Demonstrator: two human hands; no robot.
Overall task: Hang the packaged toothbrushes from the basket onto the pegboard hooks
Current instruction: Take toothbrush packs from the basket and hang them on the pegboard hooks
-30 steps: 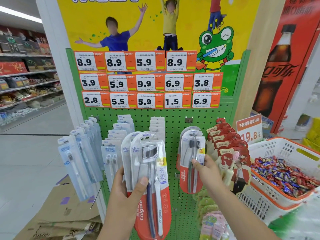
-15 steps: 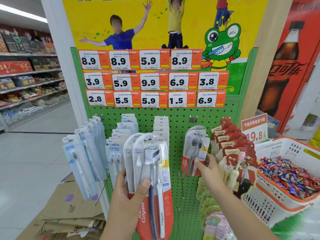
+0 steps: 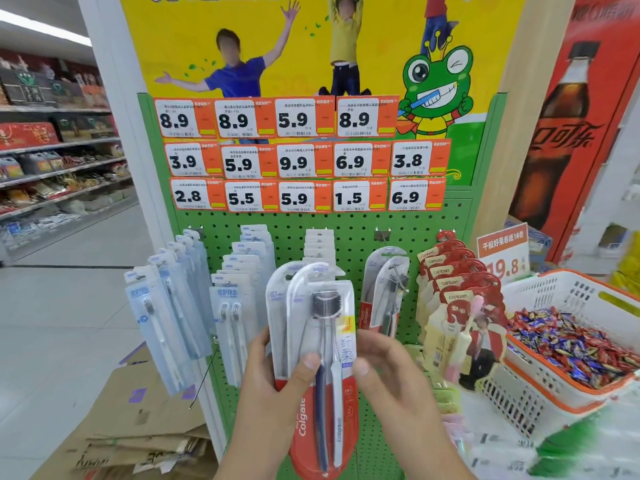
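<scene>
My left hand grips the stacked Colgate packs, thumb across the front, while my right hand pinches the front pack's edge, so I judge peeling one off for the half-filled hook comes next.

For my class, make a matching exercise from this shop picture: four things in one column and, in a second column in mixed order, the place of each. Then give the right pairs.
Things
1. red-and-white Colgate toothbrush pack with a clear front
2. pale blue toothbrush packs
3. white plastic basket with an orange rim
4. flattened brown cardboard

Places
A. on the floor, lower left
B. gripped by the left hand, right hand touching it
C. right of the green pegboard, holding wrapped sweets
D. hanging on the leftmost hooks

Pairs: 1-B, 2-D, 3-C, 4-A
</scene>
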